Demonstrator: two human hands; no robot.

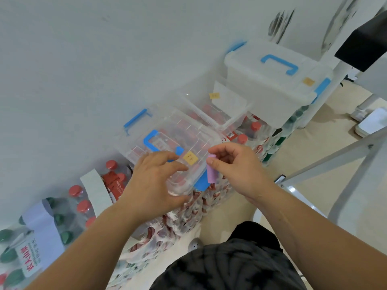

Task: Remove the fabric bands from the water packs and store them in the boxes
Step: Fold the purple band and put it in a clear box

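Left fingers [167,166] clawed, right fingers [219,150] in pinch.

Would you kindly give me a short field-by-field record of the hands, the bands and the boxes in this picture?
left hand: grips the near end of the near clear box, whose lid is on
right hand: pinches a rolled pink band beside that box
middle box: open, no lid
far box: lid on, blue handle
bands left on packs: white band on the red-capped pack; pale band on the green-capped pack
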